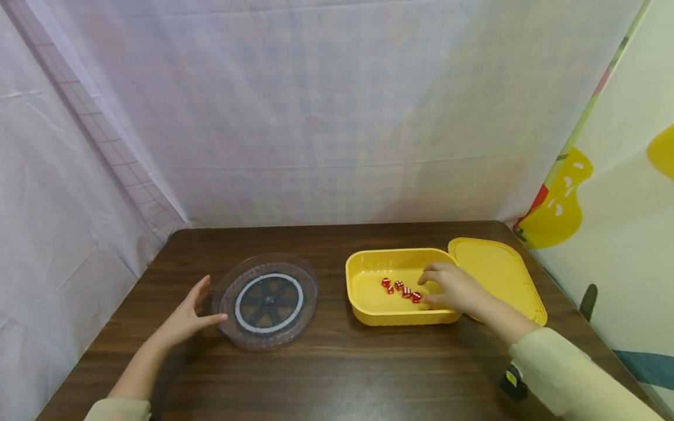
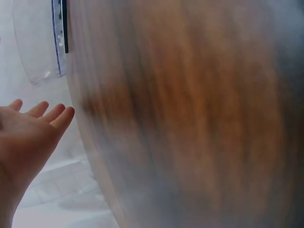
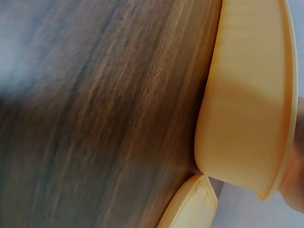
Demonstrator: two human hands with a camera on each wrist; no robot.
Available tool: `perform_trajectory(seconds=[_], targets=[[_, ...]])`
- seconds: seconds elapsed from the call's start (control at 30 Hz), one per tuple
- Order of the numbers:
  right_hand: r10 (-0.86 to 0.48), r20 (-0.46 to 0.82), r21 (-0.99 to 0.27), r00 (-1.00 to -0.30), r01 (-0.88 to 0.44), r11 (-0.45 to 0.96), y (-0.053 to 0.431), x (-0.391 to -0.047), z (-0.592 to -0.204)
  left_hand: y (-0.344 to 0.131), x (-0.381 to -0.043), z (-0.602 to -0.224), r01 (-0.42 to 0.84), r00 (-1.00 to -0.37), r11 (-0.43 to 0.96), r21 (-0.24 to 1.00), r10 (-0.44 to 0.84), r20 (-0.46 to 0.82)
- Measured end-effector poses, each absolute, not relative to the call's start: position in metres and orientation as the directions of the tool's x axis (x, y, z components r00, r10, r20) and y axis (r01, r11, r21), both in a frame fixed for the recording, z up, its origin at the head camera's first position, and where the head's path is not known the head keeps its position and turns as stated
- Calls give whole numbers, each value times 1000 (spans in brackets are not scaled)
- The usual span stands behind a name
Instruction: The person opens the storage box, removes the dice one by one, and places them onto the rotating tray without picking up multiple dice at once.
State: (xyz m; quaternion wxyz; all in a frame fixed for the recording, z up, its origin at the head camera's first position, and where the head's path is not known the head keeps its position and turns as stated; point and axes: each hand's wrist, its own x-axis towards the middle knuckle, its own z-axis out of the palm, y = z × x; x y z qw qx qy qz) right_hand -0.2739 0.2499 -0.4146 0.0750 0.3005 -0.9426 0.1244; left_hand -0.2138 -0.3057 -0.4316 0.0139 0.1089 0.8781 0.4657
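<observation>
Several red dice (image 1: 399, 286) with white pips lie on the floor of a yellow plastic box (image 1: 403, 317). My right hand (image 1: 450, 286) reaches over the box's right end, fingers spread and bent downward, the thumb side close to the nearest dice. In the right wrist view the box wall (image 3: 247, 104) hides most of that hand. Left of the box stands a clear round plastic dish (image 1: 310, 292) with a pale ring and dark spokes at its centre. My left hand (image 1: 184, 318) is at the dish's left side, thumb and fingers apart, thumb tip right at its rim.
The yellow lid (image 1: 495, 275) lies flat to the right of the box, its edge against the box's corner. All of it is on a dark wood table (image 1: 342, 374). White curtains (image 1: 316, 117) hang behind the table and at the left.
</observation>
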Motion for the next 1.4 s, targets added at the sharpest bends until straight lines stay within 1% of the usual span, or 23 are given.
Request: perform_trajectory(seconds=[0.17, 0.3, 0.4, 0.6, 0.97, 1.4], targets=[[-554, 178, -214, -814, -581, 785, 247, -280, -416, -307, -215, -433, 152, -974, 537, 830, 225, 33], [-549, 140, -241, -824, -566, 788, 247, -283, -418, -307, -216, -435, 162, -970, 528, 834, 240, 36], [-556, 139, -244, -819, -573, 782, 247, -286, -422, -307, -217, -436, 177, -968, 529, 830, 247, 49], [-585, 138, -208, -799, -601, 772, 247, -288, -423, -305, -217, -436, 203, -961, 528, 824, 271, 64], [-574, 98, -218, -813, -580, 785, 245, -289, -422, -309, -217, -439, 229, -946, 540, 810, 318, 55], [-546, 122, -252, -829, -558, 791, 245, -287, -419, -311, -216, -439, 235, -942, 563, 793, 331, 44]])
